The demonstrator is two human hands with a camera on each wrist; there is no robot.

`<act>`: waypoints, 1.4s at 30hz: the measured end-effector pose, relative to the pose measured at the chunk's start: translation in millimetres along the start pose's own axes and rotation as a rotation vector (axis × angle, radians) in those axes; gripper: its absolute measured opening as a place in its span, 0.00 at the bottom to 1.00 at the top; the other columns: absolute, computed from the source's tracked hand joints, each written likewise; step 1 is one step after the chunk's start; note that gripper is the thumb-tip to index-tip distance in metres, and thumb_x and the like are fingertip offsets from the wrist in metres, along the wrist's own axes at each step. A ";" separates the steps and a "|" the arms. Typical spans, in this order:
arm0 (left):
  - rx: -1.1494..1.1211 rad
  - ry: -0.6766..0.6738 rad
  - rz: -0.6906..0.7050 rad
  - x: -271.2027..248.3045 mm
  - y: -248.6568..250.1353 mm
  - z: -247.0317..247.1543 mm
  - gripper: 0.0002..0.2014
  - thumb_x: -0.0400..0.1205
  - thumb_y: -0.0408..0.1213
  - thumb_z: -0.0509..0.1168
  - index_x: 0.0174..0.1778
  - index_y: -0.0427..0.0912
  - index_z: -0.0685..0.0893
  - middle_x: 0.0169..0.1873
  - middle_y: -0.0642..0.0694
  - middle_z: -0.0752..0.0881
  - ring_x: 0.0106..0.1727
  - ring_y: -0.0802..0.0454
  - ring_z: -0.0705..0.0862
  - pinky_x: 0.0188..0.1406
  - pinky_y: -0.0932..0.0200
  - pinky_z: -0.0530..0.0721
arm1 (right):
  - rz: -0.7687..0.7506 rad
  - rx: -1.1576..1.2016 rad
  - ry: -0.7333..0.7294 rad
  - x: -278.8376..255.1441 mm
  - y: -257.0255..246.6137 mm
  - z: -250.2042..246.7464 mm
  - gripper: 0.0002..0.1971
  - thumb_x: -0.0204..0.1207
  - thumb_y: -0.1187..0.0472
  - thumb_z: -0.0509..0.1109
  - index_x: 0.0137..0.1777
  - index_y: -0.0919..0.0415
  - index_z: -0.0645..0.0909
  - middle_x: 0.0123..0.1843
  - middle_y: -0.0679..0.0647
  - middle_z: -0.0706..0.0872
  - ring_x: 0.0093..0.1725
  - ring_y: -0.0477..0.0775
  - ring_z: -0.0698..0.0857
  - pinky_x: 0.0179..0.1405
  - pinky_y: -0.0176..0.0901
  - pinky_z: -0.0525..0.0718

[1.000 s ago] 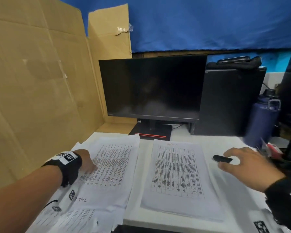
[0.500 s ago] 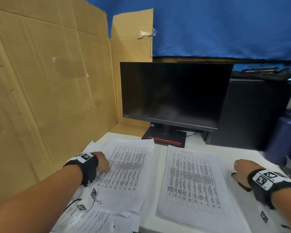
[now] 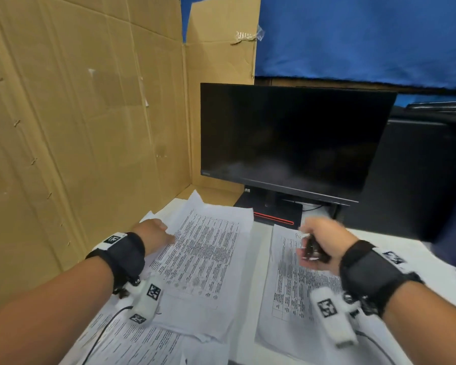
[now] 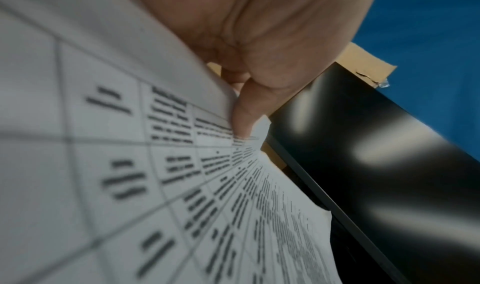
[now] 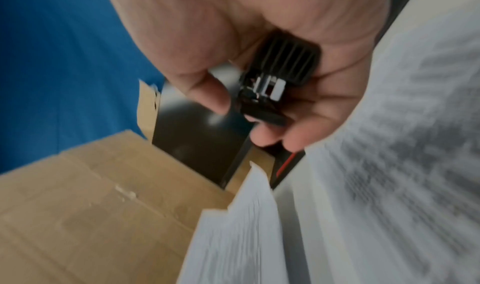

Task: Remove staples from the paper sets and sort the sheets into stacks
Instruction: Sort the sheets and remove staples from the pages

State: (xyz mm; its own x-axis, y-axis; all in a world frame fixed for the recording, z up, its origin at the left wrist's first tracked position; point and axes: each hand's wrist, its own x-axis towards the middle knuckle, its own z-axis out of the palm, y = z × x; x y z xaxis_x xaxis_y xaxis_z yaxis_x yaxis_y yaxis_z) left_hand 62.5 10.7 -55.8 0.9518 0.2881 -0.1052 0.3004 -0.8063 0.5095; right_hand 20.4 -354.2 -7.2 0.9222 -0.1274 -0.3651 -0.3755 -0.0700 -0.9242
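Two sets of printed sheets lie side by side on the white table (image 3: 258, 262). My left hand (image 3: 156, 233) sits at the left edge of the left paper set (image 3: 206, 259). In the left wrist view its thumb (image 4: 241, 119) presses on the top sheet (image 4: 130, 165) at the edge, with fingers curled behind. My right hand (image 3: 319, 243) hovers over the top of the right paper set (image 3: 295, 285), gripping a black staple remover (image 3: 313, 250). In the right wrist view the staple remover (image 5: 272, 89) sits between thumb and fingers, its metal claws showing.
A dark monitor (image 3: 287, 143) stands just behind the papers, on a stand with a red stripe (image 3: 274, 218). A cardboard wall (image 3: 77, 127) closes off the left side. A black computer case (image 3: 419, 180) is at the right. More loose sheets (image 3: 142, 346) lie near the front left.
My right hand took the staple remover from the table's right side and carried it left, over the top of the right paper set. My left hand stayed on the left set.
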 end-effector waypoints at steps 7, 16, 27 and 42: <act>-0.556 0.040 0.141 -24.6 -15.1 3.9 0.10 0.81 0.39 0.76 0.41 0.43 0.82 0.49 0.46 0.90 0.45 0.49 0.88 0.39 0.60 0.79 | 0.082 -0.257 -0.170 23.1 22.3 94.7 0.17 0.73 0.55 0.82 0.52 0.66 0.84 0.29 0.57 0.81 0.21 0.52 0.78 0.21 0.38 0.78; -0.869 -0.036 0.325 -40.9 -35.0 -14.2 0.16 0.69 0.45 0.85 0.34 0.45 0.82 0.73 0.51 0.83 0.71 0.41 0.85 0.79 0.33 0.74 | -0.272 -0.144 -0.114 15.1 20.4 96.2 0.09 0.75 0.68 0.79 0.53 0.57 0.88 0.44 0.61 0.94 0.26 0.52 0.84 0.34 0.47 0.85; -0.851 0.147 0.566 -120.6 16.5 -42.0 0.08 0.78 0.29 0.74 0.36 0.43 0.84 0.60 0.51 0.89 0.62 0.41 0.88 0.69 0.40 0.84 | -0.441 0.186 -0.072 -27.1 11.3 58.2 0.05 0.72 0.75 0.77 0.44 0.67 0.86 0.28 0.63 0.82 0.29 0.58 0.76 0.33 0.52 0.75; -1.348 -0.033 0.686 -207.3 99.0 -106.3 0.24 0.76 0.32 0.75 0.70 0.36 0.84 0.63 0.34 0.91 0.60 0.37 0.92 0.52 0.46 0.93 | -0.697 -0.057 0.019 -172.0 -39.4 -51.8 0.09 0.68 0.70 0.80 0.45 0.72 0.85 0.28 0.67 0.84 0.26 0.58 0.78 0.24 0.45 0.70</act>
State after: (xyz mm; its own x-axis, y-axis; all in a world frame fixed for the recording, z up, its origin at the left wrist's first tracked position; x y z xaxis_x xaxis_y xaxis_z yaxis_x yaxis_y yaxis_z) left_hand -111.7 -74.0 107.2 0.8863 0.0378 0.4615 -0.4515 0.2917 0.8433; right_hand -128.2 -380.8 97.9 0.9484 -0.0508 0.3130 0.2980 -0.1937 -0.9347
